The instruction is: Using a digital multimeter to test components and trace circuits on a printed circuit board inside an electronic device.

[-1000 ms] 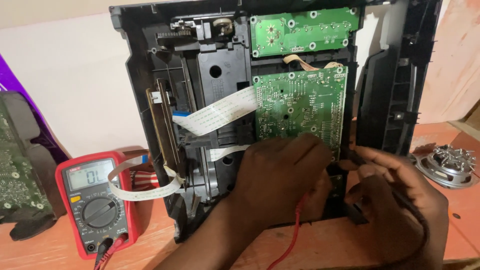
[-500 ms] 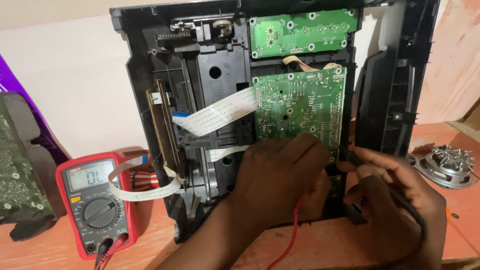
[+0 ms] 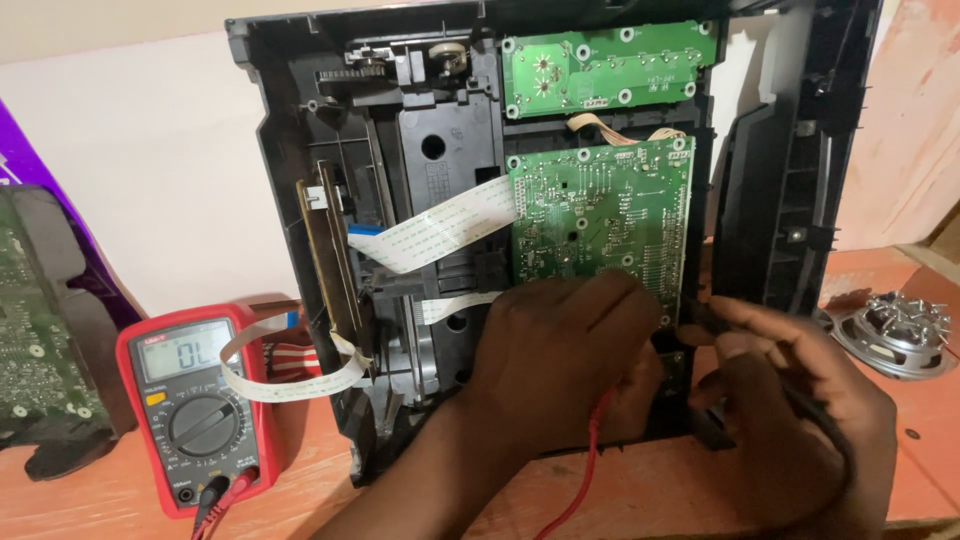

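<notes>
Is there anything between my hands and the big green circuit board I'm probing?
Nothing visible does. The left hand rests right against the lower edge of the large green circuit board, and the right hand sits at its lower right corner. The white ribbon cable lies off to the left, clear of both.

circuit board (image 3: 600,225): green
ribbon cable (image 3: 430,235): white
multimeter (image 3: 195,400): red casing, grey face
chassis (image 3: 400,150): black
probe lead (image 3: 585,470): red

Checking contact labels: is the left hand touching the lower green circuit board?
Touching. The head view shows the left hand lying directly over the bottom edge of the lower green circuit board, with no gap visible.
</notes>
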